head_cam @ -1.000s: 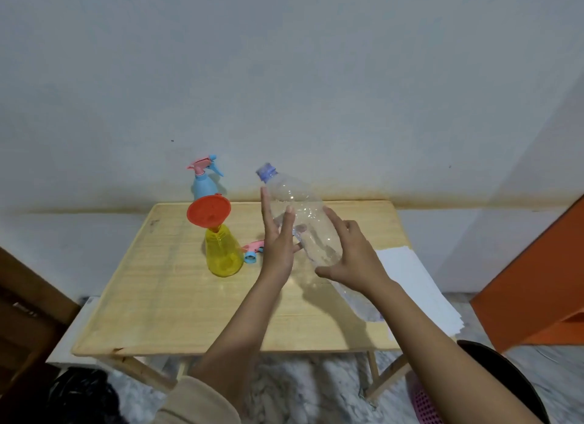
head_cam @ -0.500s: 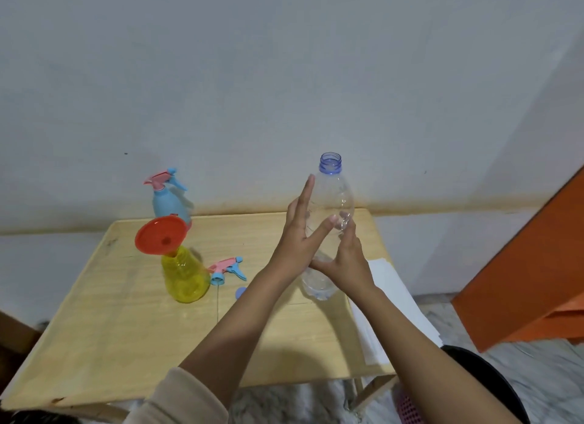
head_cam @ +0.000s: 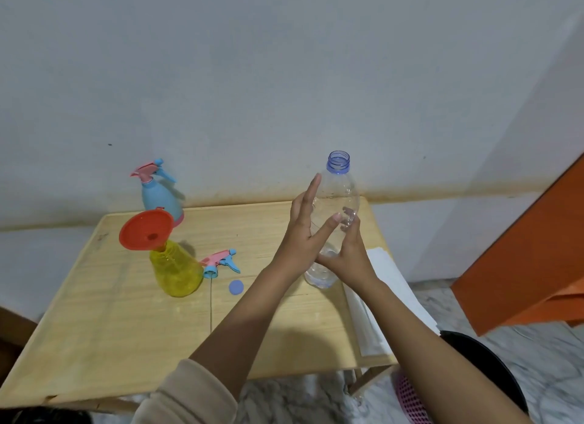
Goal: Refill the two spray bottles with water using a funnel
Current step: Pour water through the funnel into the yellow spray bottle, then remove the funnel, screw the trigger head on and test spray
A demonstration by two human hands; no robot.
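A clear plastic water bottle with an open blue neck stands upright on the wooden table, nearly empty. My right hand grips its lower body. My left hand lies flat against its left side, fingers spread. A yellow spray bottle without its head carries an orange funnel in its mouth, tilted left. Its pink-and-blue spray head lies on the table beside it, tube trailing toward me. A blue spray bottle with its head on stands behind. A blue cap lies on the table.
White paper sheets overhang the table's right edge. An orange board leans at the right. A black seat and a pink basket sit below the table's near right corner. The wall runs right behind the table.
The clear bottle went from tilted with its cap on to upright and uncapped on the table. The blue cap now lies by the spray head. My view shifted right.
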